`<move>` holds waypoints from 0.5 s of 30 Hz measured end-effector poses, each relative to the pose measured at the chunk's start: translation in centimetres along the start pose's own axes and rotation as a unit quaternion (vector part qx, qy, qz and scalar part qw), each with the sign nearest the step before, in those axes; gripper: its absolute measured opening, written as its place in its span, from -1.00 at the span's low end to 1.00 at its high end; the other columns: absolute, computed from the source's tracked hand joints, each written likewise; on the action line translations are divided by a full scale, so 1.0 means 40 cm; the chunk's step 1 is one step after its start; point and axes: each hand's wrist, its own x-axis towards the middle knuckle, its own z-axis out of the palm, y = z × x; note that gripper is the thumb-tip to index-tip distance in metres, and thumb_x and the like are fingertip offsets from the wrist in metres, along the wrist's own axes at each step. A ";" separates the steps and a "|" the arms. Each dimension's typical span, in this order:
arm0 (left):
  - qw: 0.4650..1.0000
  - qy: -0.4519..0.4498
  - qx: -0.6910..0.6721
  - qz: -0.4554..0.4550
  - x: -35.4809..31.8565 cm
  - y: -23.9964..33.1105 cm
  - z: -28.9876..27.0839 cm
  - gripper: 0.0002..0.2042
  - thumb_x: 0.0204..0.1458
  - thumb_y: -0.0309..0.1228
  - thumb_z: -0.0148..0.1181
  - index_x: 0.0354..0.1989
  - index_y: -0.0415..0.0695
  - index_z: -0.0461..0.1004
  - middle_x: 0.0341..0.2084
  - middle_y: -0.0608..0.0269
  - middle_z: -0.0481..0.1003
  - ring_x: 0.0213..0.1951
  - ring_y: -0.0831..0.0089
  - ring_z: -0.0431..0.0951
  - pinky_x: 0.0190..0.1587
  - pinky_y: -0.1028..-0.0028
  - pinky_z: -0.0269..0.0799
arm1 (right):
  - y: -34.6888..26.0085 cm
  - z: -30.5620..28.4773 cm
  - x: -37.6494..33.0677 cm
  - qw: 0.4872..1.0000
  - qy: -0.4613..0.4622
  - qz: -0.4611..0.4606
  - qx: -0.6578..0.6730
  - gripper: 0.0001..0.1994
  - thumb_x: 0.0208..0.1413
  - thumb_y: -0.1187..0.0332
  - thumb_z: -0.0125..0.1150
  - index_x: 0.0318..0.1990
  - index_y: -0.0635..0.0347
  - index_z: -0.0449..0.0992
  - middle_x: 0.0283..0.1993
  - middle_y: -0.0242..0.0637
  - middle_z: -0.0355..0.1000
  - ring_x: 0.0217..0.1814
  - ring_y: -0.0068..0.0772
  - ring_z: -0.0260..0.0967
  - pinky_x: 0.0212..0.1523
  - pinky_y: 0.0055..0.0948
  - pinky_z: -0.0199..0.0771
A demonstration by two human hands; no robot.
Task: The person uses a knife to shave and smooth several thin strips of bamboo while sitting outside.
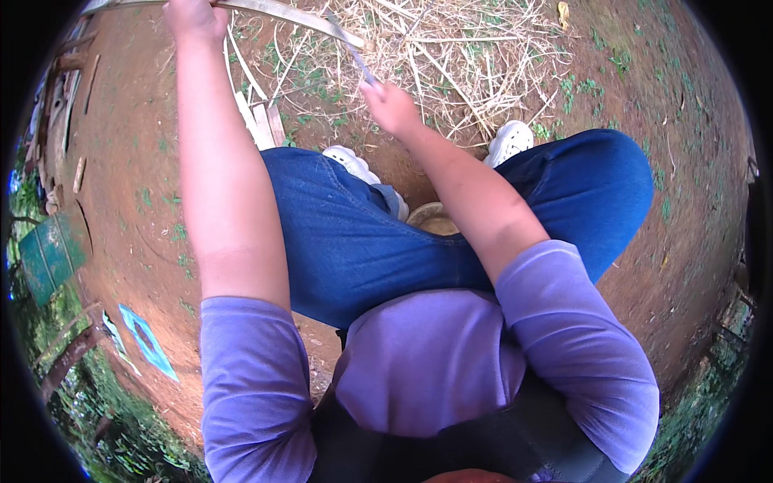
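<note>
Closed at the far top left, my left hand (pixel 196 22) grips a long, pale split strip of wood or bamboo (pixel 299 18). The strip runs out to the right of that hand, and its other side leaves the picture at the top edge. My right hand (pixel 392 107) is wrapped around the handle of a narrow knife (pixel 357 58). Its thin grey blade points up and left and crosses the strip close to the strip's right end; whether the edge cuts in cannot be made out.
A heap of pale shavings and thin strips (pixel 475 56) covers the ground ahead. Short flat slats (pixel 262 127) lie beside my left leg. Between my white shoes (pixel 509 143) and body is a round, tan object (pixel 433 217), partly hidden. A green container (pixel 52 253) stands far left.
</note>
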 end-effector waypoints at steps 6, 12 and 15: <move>0.995 0.049 0.004 0.083 -0.009 0.006 -0.052 -0.51 0.36 0.08 -0.01 -0.59 0.10 0.17 -0.78 0.49 0.14 -0.79 0.63 0.06 -0.69 0.57 0.02 | 0.021 -0.062 -0.001 0.966 -0.160 0.201 0.041 -0.37 0.31 -0.23 -0.05 -0.28 0.30 0.48 -0.35 -0.08 0.49 -0.38 -0.24 0.49 -0.35 -0.15 0.54; 0.999 -0.015 0.023 0.042 0.031 0.024 -0.133 -0.50 0.45 -0.06 -0.34 -0.60 -0.02 0.05 -0.70 0.34 0.03 -0.57 0.43 0.03 -0.40 0.38 0.10 | -0.002 -0.014 -0.006 0.943 -0.116 0.209 0.230 -0.42 0.30 -0.20 0.03 -0.35 0.26 0.44 -0.50 -0.29 0.39 -0.52 -0.37 0.40 -0.47 -0.30 0.48; 0.997 -0.044 -0.021 0.055 0.052 0.020 -0.167 -0.54 0.39 -0.07 -0.13 -0.59 -0.01 0.17 -0.71 0.32 0.20 -0.65 0.46 0.15 -0.50 0.43 0.16 | -0.066 -0.036 -0.020 0.958 -0.126 0.160 0.200 -0.46 0.31 -0.16 0.05 -0.31 0.24 0.43 -0.51 -0.35 0.34 -0.56 -0.45 0.34 -0.51 -0.36 0.43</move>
